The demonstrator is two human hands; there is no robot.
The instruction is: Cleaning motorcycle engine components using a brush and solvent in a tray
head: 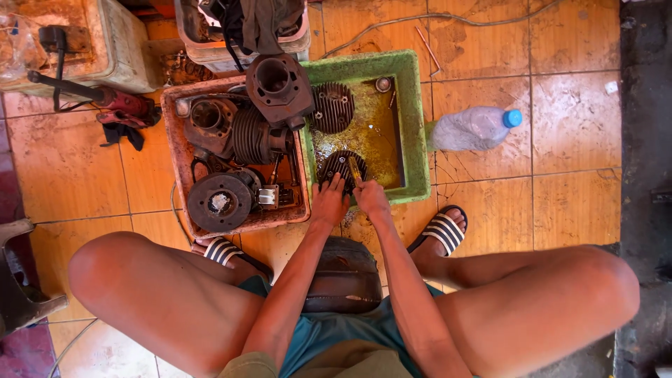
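with the green rectangular plastic basin (416, 126) taken as the landmark, the scene is read from left to right. far to the left of the basin a red hand tool with a dark handle (105, 99) is laid on the orange tiled floor (574, 140). touching the basin's left wall, a brownish rectangular plastic tray (173, 150) is set, and in it a dark finned metal cylinder (253, 134), a second rust-dark cylinder block (280, 85) and a round grey flywheel disc (220, 203) are kept together, seemingly so that oily parts stay off the tiles. inside the basin, at its near end, a round black finned cylinder head (337, 166) is lain flat in yellowish liquid; it is probably kept there so that the runoff is caught. the left hand (329, 201) is spread over the head's near rim, fingers pressed down, apparently to stop it turning. the right hand (369, 197) is closed around a small yellow-handled tool (355, 169), whose tip is hidden; its long axis is pointed away from the person, toward the basin's far end, and is tilted slightly left. a second black finned head (332, 106) is rested at the basin's far end. just right of the basin a clear plastic bottle with a blue cap (476, 127) is laid on its side, the cap pointed away from the basin.
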